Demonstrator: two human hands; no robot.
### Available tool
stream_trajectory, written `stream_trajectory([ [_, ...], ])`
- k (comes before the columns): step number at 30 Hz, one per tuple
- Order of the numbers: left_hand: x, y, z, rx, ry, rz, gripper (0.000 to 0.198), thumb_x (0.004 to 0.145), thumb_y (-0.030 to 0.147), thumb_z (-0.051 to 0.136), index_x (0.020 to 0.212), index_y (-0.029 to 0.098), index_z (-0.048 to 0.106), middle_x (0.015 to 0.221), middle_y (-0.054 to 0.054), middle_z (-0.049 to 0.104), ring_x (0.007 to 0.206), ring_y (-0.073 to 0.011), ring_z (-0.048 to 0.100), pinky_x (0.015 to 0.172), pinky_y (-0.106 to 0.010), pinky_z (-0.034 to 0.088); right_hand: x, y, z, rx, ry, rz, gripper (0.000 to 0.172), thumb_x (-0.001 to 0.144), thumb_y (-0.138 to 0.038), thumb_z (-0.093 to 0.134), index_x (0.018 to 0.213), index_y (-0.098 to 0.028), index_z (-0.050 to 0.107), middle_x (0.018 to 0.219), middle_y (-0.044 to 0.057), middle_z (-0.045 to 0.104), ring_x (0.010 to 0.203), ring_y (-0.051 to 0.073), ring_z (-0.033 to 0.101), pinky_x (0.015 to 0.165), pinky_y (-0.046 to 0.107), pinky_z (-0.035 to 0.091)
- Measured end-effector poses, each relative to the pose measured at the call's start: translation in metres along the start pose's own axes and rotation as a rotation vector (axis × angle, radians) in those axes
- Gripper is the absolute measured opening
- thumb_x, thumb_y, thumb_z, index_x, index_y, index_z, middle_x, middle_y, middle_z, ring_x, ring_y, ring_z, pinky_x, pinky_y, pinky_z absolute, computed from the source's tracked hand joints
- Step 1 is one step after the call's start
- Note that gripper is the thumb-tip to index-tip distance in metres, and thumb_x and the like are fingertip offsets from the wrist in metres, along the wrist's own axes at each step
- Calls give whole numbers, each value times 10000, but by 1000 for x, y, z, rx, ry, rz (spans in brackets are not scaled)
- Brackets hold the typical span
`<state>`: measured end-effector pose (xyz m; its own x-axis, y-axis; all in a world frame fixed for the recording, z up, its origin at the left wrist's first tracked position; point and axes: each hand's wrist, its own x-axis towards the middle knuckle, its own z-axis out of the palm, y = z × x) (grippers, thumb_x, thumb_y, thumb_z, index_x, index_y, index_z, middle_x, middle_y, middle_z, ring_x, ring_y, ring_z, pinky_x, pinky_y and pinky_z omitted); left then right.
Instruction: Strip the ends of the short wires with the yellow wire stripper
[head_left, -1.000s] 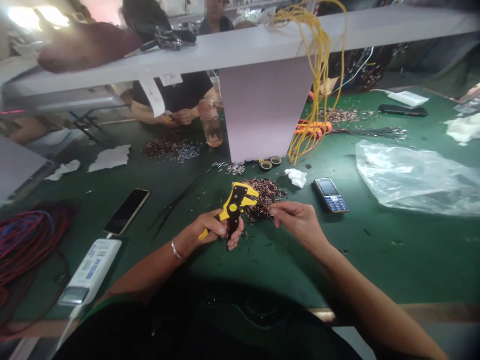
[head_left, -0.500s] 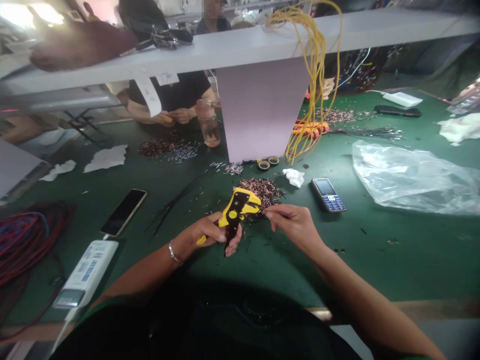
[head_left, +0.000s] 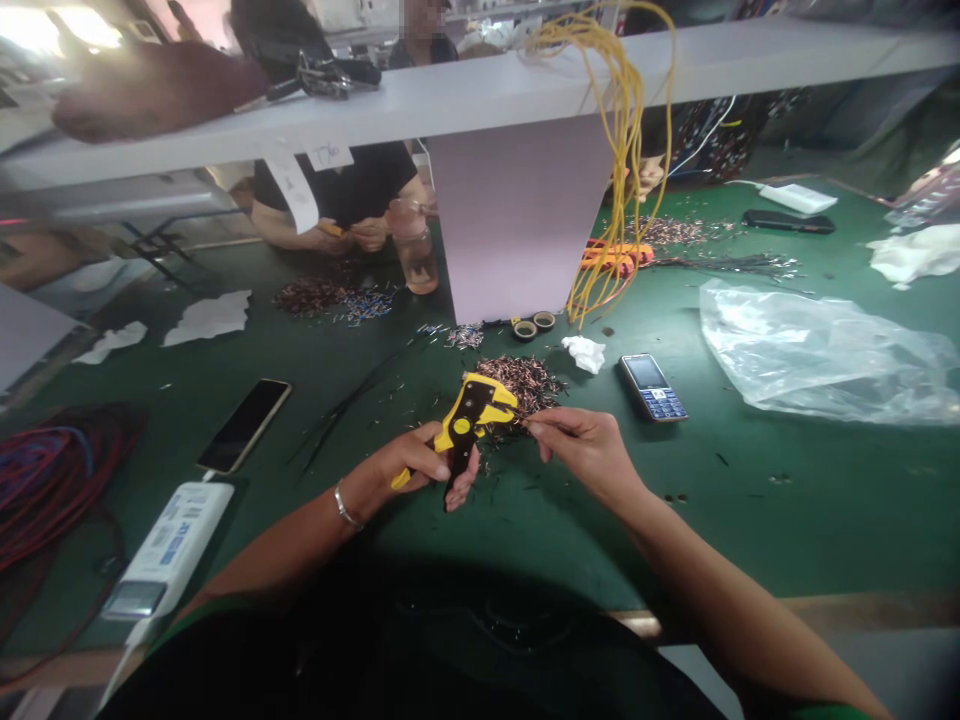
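Observation:
My left hand [head_left: 420, 460] is wrapped round the handles of a yellow and black wire stripper [head_left: 469, 410], its jaws pointing right. Close to those jaws, my right hand [head_left: 577, 440] pinches a short, thin dark wire [head_left: 523, 418] between thumb and fingers. The wire's far end meets the tool's mouth, though whether the jaws bite on it is too small to tell. Just behind the tool lies a heap of short copper-coloured and black wire pieces [head_left: 529, 380] on the green table [head_left: 487, 570].
To the right are a keypad phone [head_left: 652, 387] and a clear plastic bag [head_left: 817, 350]. A smartphone [head_left: 246, 425], a white power bank [head_left: 169, 550] and coiled red cable [head_left: 60, 480] lie left. Yellow wires [head_left: 626, 150] hang from the shelf [head_left: 465, 95]. A co-worker's hands [head_left: 352, 233] are across the table.
The whole view has shifted slightly, with things sitting a little further left. Both hands keep nearly the same pose around the wire stripper and the wire.

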<state>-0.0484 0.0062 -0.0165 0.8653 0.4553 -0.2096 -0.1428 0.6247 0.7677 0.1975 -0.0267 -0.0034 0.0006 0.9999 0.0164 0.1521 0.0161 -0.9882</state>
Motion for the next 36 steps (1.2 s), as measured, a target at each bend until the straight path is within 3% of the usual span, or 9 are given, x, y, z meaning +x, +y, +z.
stream_trajectory([
  [27,-1,1,4,53,96,-14,182,627,185,704,768,76,671,570,-56,609,436,-154,541,434,-300,477,1,1,0,-38,-7,7,197,753,-363,647,743,-203,762,469,-12,586,471,124,479,503,289,407],
  [33,-1,-2,1,39,206,17,145,654,150,692,777,104,630,480,23,515,341,-91,419,328,-217,382,2,2,1,-10,-8,32,195,737,-357,673,777,-189,765,485,-5,610,489,131,503,512,287,421],
  [36,-1,-2,1,31,200,46,147,671,147,684,801,105,630,500,27,512,354,-86,424,336,-209,380,3,1,1,8,-5,35,192,735,-356,676,771,-187,760,491,-4,616,489,126,490,497,278,402],
])
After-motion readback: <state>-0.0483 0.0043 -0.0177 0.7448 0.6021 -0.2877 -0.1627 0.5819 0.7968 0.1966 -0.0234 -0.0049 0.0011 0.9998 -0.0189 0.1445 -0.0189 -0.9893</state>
